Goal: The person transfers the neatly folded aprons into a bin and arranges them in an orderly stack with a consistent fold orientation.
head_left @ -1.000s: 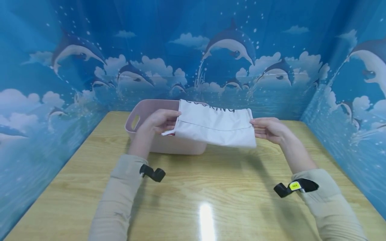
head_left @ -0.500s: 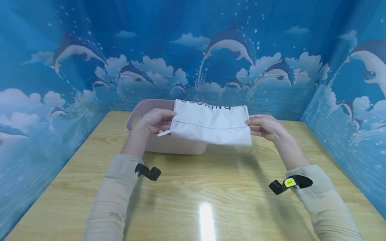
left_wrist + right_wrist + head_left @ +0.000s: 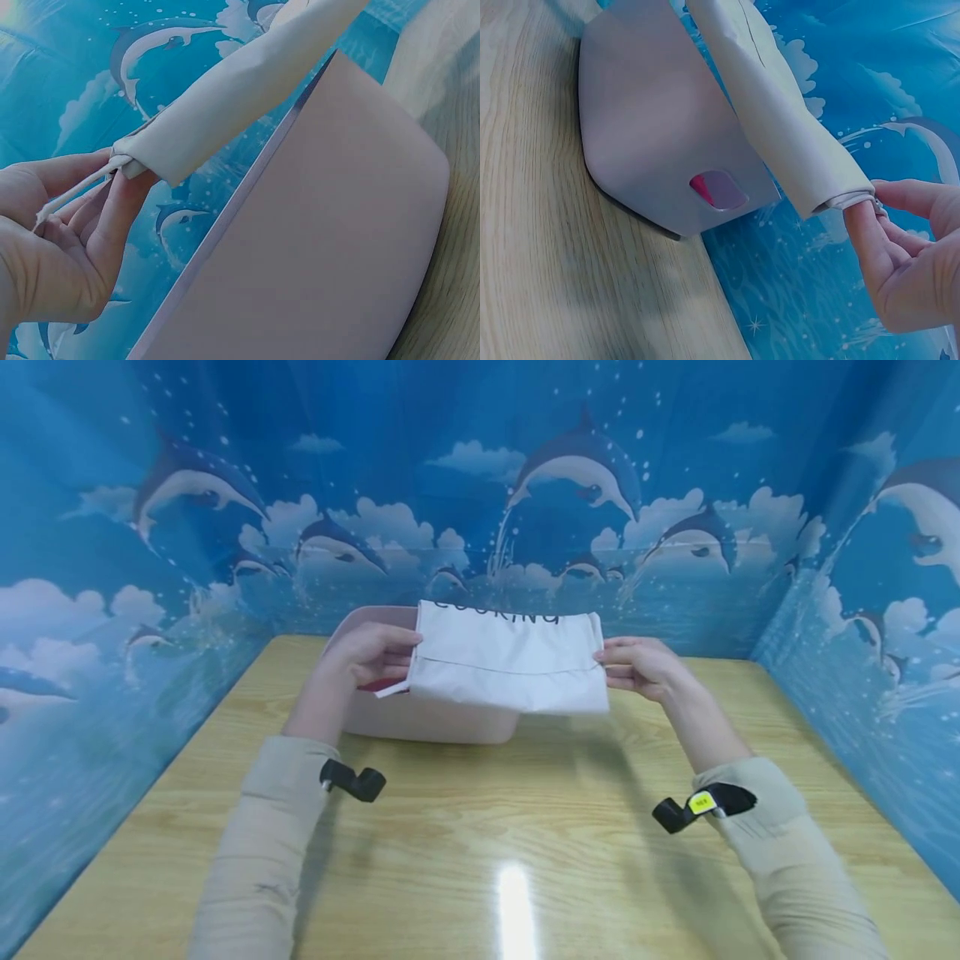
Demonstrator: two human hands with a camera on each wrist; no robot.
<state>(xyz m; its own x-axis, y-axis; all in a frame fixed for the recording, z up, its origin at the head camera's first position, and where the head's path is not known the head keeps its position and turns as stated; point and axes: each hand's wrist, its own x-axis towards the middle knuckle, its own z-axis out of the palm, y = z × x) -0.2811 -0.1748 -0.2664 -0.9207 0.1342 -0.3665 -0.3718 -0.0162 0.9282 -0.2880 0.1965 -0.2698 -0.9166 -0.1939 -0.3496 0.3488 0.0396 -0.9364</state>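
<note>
A folded white apron (image 3: 510, 656) with dark "COOKING" lettering hangs level in the air, held at both ends. My left hand (image 3: 369, 653) pinches its left end between thumb and fingers. A thin white strap (image 3: 79, 189) trails from that end across the left palm. My right hand (image 3: 643, 667) pinches the other end, thumb on top and fingers beneath, as the right wrist view shows. Behind and below the apron stands a pale pink plastic basket (image 3: 450, 718); the cloth and left hand cover much of its opening in the head view.
Something red (image 3: 703, 190) shows through the basket's handle hole. The wooden table (image 3: 450, 843) runs back to blue dolphin-print curtains (image 3: 480, 468) at the back and both sides. A bright light reflection lies near the table's front.
Both hands have shifted left and slightly up with the apron between them, so it overlaps more of the basket. The basket has stayed in place.
</note>
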